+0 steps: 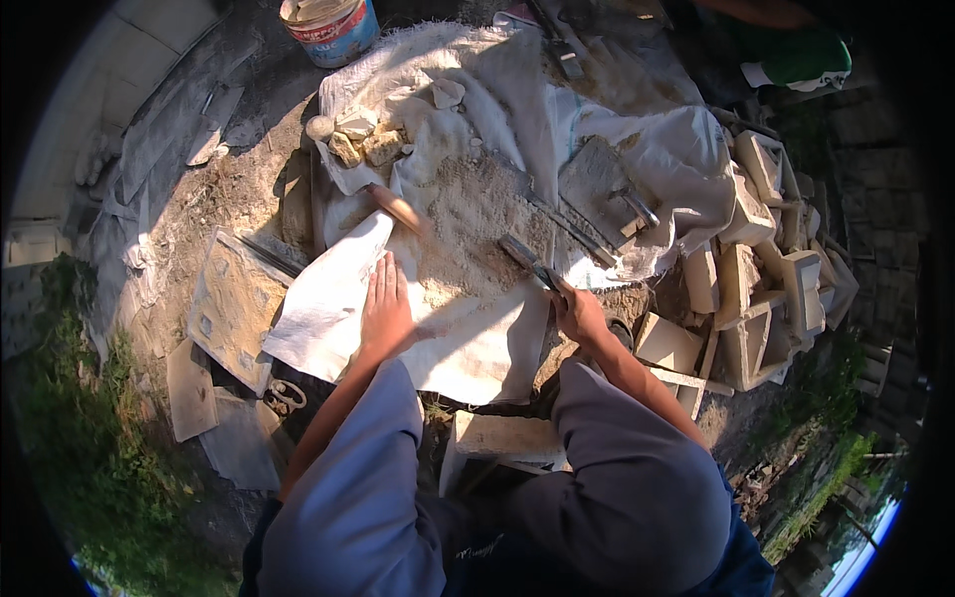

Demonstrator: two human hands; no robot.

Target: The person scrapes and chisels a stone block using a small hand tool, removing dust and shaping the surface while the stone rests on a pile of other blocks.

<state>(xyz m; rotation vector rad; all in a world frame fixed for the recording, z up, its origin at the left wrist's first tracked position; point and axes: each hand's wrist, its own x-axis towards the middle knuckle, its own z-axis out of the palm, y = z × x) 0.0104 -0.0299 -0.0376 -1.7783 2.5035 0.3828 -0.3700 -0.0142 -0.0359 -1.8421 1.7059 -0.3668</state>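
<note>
My left hand [386,310] lies flat, fingers stretched out, on a white woven sack [328,294] spread before my knees. In my right hand [580,316] is the end of a narrow dark tool [525,259]; its kind is hard to make out. The tool points up and left over a heap of pale grit [463,224] on the sack. Just beyond my left hand lies a rounded wooden piece [396,209], like a handle, with a dark end. Metal bars [572,231] and a flat grey plate [597,179] with a hammer-like metal tool [642,211] lie farther right.
Pale stone lumps [383,147] sit on the sack's far left. A bucket [333,35] stands at the back. Hollow stone blocks [751,318] pile up at right, slabs [234,303] lie at left, and another block [505,436] stands between my legs. Someone's green sleeve [811,65] shows far right.
</note>
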